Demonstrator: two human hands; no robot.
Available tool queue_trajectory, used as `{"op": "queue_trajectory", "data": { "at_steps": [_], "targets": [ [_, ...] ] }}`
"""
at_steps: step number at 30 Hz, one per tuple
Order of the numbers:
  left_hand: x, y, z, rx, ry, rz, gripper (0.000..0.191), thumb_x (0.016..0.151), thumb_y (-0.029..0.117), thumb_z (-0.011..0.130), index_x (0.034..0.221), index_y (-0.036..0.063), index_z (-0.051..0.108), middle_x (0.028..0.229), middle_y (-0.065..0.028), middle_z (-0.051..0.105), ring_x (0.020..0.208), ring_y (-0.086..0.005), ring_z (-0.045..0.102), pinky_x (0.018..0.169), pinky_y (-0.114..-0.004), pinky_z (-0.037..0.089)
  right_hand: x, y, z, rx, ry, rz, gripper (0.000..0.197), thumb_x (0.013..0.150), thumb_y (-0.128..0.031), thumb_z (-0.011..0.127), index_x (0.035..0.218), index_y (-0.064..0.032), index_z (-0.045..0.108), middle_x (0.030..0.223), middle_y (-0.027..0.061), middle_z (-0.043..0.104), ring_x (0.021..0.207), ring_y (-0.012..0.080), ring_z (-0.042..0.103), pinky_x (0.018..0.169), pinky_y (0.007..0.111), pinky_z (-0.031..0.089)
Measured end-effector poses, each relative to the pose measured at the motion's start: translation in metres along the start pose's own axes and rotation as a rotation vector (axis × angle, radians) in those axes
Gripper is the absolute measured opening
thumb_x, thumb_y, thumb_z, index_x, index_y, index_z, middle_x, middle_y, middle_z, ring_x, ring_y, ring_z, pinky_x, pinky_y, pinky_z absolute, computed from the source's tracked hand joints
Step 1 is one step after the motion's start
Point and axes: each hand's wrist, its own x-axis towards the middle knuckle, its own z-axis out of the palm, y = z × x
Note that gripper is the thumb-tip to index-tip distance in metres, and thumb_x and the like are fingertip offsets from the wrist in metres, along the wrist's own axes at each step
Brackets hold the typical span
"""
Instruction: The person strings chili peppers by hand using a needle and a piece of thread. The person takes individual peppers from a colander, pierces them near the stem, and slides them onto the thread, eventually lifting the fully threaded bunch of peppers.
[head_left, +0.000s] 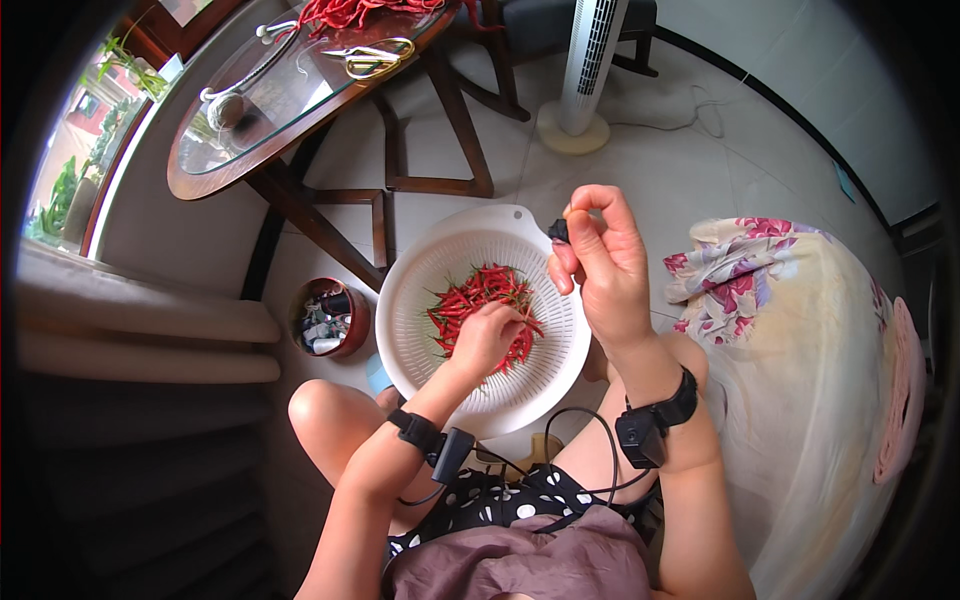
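A white plastic colander (405, 337) with slotted sides stands on the floor between the knees. Many slim red chili peppers (457, 300) with green stems are heaped at its bottom. My left hand (487, 341) reaches over the heap, its thumb and fingers pinched at the stem end of a chili pepper (533, 324). Above the colander's right rim, my right hand (604, 255) is raised with the fingers curled. A small black object (559, 231) shows at its fingertips; its kind is unclear. Both wrists carry strapped black camera units.
Left of the colander stands a round red container (355, 330) of small items. A glass-topped wooden table (217, 169) holds gold-handled scissors (375, 58), red cords (360, 13) and a ball of string (226, 112). A tower fan (589, 75) stands behind; floral cloth (750, 285) lies right. Black cables (611, 442) cross the lap.
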Motion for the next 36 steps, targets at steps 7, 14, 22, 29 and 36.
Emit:
{"op": "queue_trajectory", "data": {
  "at_steps": [7,14,22,29,36],
  "targets": [
    [-0.003,-0.007,0.009,-0.004,-0.030,-0.066,0.015,0.069,0.013,0.064,0.078,0.0020,0.059,0.074,-0.0113,0.056,0.066,-0.0252,0.056,0.059,-0.032,0.046,-0.003,-0.009,-0.015,0.021,-0.020,0.014,0.008,0.087,-0.016,0.044,0.091,-0.0090,0.041,0.074,0.0003,0.040,0.048,0.0061,0.036,0.044,0.018,0.033],
    [0.008,-0.084,-0.013,0.302,0.198,-0.475,0.021,0.071,0.017,0.060,0.087,0.0028,0.058,0.082,-0.0167,0.056,0.076,-0.0322,0.055,0.068,-0.038,0.044,-0.005,-0.007,-0.009,-0.036,0.025,0.042,0.007,0.087,-0.013,0.044,0.087,-0.0053,0.042,0.060,-0.0010,0.042,0.045,0.0036,0.038,0.041,0.017,0.033],
    [0.015,-0.081,-0.007,0.115,0.203,-0.609,0.031,0.067,0.005,0.063,0.093,0.0024,0.046,0.082,-0.0140,0.057,0.075,-0.0283,0.057,0.067,-0.034,0.046,-0.007,0.006,-0.006,-0.221,-0.027,0.125,0.008,0.085,-0.005,0.041,0.092,-0.0017,0.044,0.062,0.0004,0.045,0.051,0.0051,0.043,0.048,0.019,0.037],
    [0.020,-0.007,-0.048,-0.941,0.447,-0.609,0.032,0.074,0.000,0.059,0.097,0.0010,0.036,0.085,-0.0111,0.057,0.072,-0.0153,0.058,0.061,-0.023,0.048,-0.013,0.017,-0.003,-0.364,-0.142,0.268,0.008,0.081,-0.001,0.042,0.083,0.0004,0.050,0.068,0.0057,0.054,0.055,0.0088,0.054,0.049,0.022,0.041],
    [0.001,0.038,-0.092,-1.412,0.159,-0.511,0.021,0.081,0.004,0.051,0.102,0.0002,0.050,0.090,-0.0092,0.058,0.082,-0.0164,0.057,0.073,-0.026,0.047,-0.020,0.024,0.014,-0.724,-0.254,0.100,0.008,0.078,-0.009,0.051,0.080,-0.0025,0.054,0.061,0.0125,0.057,0.056,0.0242,0.058,0.051,0.030,0.045]
  ]
}}
